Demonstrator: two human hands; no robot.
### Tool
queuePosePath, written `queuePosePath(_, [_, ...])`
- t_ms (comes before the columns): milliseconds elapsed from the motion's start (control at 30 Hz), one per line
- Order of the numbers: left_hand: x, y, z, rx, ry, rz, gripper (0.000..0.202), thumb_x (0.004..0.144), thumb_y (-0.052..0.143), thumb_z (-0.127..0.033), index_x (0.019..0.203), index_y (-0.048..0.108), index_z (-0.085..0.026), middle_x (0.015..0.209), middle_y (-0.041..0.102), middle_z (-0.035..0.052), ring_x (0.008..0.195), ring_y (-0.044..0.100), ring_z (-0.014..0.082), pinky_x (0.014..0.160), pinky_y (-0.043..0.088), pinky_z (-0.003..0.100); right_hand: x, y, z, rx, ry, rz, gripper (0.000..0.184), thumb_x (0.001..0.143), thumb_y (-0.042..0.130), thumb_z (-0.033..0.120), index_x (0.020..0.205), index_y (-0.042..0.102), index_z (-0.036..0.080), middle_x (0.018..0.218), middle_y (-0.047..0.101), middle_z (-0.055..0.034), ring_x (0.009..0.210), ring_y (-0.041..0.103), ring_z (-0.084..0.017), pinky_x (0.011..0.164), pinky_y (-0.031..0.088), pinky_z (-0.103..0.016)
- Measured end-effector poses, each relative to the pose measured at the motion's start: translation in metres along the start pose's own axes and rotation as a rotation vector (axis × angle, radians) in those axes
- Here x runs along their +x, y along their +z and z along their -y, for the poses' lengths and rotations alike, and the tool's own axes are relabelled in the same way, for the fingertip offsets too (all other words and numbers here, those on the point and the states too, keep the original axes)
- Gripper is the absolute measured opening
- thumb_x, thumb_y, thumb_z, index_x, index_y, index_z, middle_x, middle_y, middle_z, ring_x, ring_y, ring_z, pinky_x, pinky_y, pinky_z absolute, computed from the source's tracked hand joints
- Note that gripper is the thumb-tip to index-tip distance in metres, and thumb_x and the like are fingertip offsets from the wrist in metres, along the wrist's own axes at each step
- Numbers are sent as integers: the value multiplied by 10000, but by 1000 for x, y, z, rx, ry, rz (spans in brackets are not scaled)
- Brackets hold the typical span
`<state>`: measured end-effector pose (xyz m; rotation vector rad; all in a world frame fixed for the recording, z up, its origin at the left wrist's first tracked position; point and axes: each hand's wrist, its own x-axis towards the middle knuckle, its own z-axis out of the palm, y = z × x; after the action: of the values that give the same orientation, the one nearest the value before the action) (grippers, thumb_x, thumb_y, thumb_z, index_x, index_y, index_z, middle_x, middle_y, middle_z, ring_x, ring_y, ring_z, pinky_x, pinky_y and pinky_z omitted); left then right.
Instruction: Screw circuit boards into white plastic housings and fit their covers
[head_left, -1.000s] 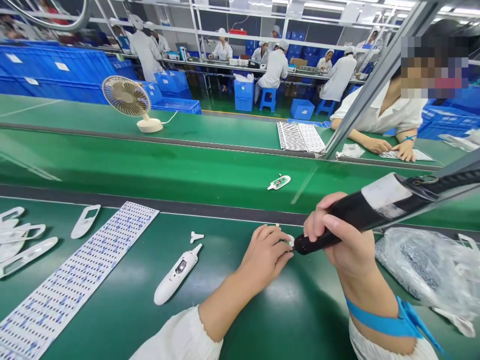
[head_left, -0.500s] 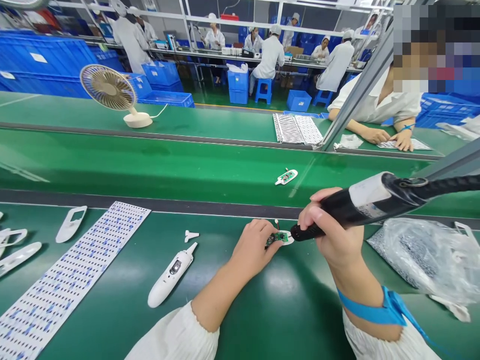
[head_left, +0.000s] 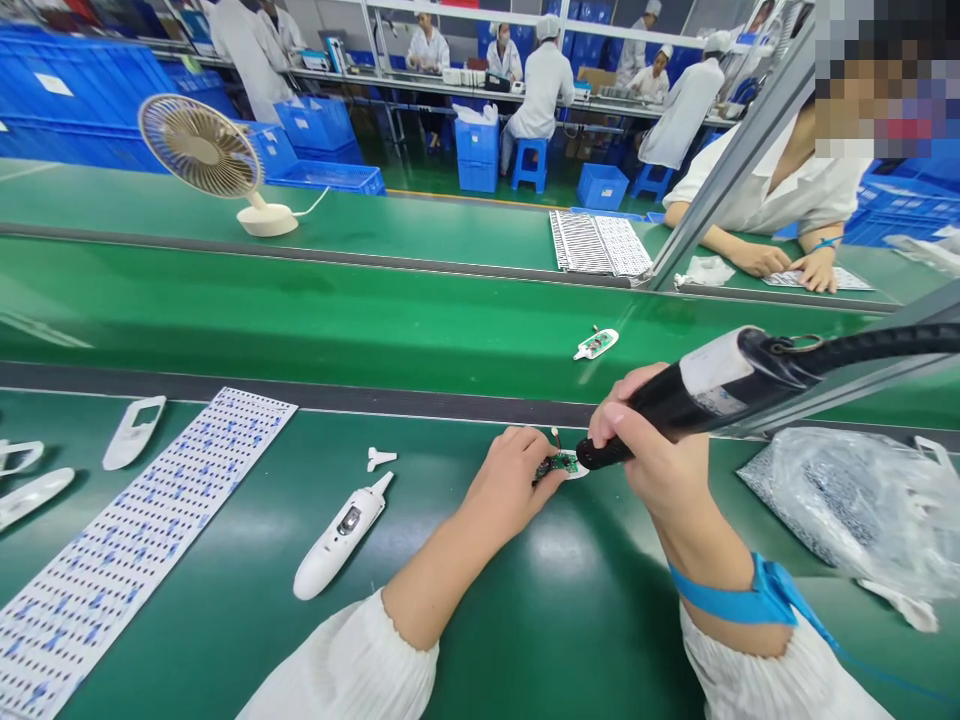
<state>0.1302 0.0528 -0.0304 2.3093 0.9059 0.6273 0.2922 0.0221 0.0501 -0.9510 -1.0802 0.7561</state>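
Observation:
My right hand [head_left: 651,455] is wrapped round a black electric screwdriver [head_left: 701,390], its tip down on a small white shell with a green circuit board [head_left: 559,465] on the green bench. My left hand [head_left: 510,490] pinches that shell from the left, fingers curled, holding it against the bench. A blue strap circles my right wrist [head_left: 739,598]. A finished white thermometer-like device [head_left: 337,535] lies to the left of my left arm, with a small white plastic piece [head_left: 379,458] just above it.
A long sheet of blue-printed labels [head_left: 127,530] and several white shells [head_left: 131,432] lie at the left. A clear plastic bag of parts [head_left: 855,505] sits at the right. Another board-in-shell [head_left: 596,343] rides the green belt. A person [head_left: 780,215] works opposite; a fan [head_left: 202,155] stands far left.
The view has shifted slightly. My left fingers have drawn back from covering the shell, so the green board now shows. The piece on the belt has drifted right.

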Motion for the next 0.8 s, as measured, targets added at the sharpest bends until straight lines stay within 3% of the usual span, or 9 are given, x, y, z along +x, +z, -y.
queuePosePath(333, [1, 2, 1, -9, 5, -12, 152, 932, 712, -270, 1021, 620, -188, 1052, 670, 60, 1009, 592, 260, 912, 478, 417, 0, 0, 0, -54, 77, 33, 167, 853, 708, 165, 795, 561, 219, 661, 547, 42, 539, 548, -156, 548, 440, -327])
queuePosePath(600, [1, 3, -4, 5, -8, 8, 132, 937, 706, -291, 1019, 659, -200, 1019, 676, 61, 1007, 604, 253, 911, 491, 405, -4, 0, 7, -128, 109, 82, 142, 838, 746, 216, 840, 608, 244, 673, 579, 33, 566, 587, -185, 577, 485, -356])
queuePosePath(700, [-3, -3, -10, 58, 5, -16, 204, 937, 716, -340, 1098, 677, -222, 1180, 682, 68, 1125, 603, 257, 978, 477, 412, -3, -4, 25, -208, -40, -26, 172, 805, 771, 263, 958, 695, 243, 746, 670, -15, 675, 658, -253, 715, 533, -447])
queuePosePath(800, [-33, -27, -13, 216, -1, -98, 423, 950, 682, -458, 1297, 617, -225, 1373, 625, 92, 1257, 559, 281, 1062, 425, 454, 1, -9, 42, -251, -281, -304, 233, 819, 718, 463, 869, 730, 236, 871, 683, -75, 806, 652, -293, 786, 510, -499])
